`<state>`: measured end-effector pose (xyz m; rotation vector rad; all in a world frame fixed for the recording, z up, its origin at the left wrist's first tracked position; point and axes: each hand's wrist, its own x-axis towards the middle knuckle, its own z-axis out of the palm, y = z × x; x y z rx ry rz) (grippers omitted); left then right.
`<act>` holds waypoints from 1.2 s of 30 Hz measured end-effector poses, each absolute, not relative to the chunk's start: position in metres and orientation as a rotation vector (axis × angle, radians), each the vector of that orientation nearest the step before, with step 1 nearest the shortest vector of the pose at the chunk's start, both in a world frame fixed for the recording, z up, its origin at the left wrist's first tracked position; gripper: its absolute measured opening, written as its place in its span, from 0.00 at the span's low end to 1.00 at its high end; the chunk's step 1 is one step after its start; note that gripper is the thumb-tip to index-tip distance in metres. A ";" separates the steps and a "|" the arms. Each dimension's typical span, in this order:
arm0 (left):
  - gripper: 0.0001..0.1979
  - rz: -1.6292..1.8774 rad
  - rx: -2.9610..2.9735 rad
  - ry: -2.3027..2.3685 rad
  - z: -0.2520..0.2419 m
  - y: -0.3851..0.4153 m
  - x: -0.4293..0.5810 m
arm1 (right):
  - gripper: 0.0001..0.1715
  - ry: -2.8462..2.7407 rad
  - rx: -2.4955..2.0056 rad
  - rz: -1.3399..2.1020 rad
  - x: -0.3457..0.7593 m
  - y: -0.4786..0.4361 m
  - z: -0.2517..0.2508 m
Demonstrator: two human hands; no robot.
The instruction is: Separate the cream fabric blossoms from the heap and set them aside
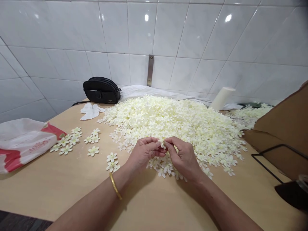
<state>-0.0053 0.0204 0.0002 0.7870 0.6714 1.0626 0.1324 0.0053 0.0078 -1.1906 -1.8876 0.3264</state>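
Note:
Close together at the near edge of a heap of pale cream artificial flowers (166,115), both my hands pinch one small artificial flower (162,143). My left hand (145,152), with a gold bangle on its wrist, closes thumb and fingers on the flower's left side. From the right, the thumb and forefinger of my right hand (183,157) meet at the same flower. Part of it is hidden behind my fingertips. Left of my hands lie a few loose flowers (112,162), a single flower (93,151) and a small cluster of flowers (66,141).
A black pouch (101,90) and a crumpled tissue (91,111) sit at the back left. A white and red plastic bag (26,144) lies at the left. On the right are a white cone (221,98), brown cardboard (284,128) and a black wire frame (268,163). Tiled wall (168,35) stands behind.

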 end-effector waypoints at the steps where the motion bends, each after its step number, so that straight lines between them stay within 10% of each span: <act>1: 0.08 1.062 0.785 0.674 0.000 0.020 -0.005 | 0.11 -1.887 -1.194 0.327 0.132 0.005 0.008; 21: 0.06 1.125 0.774 0.761 0.004 0.020 -0.005 | 0.09 -1.830 -1.208 0.309 0.129 0.005 0.009; 36: 0.09 1.167 0.764 0.833 0.005 0.020 -0.006 | 0.12 -1.941 -1.265 -0.389 0.147 0.040 -0.004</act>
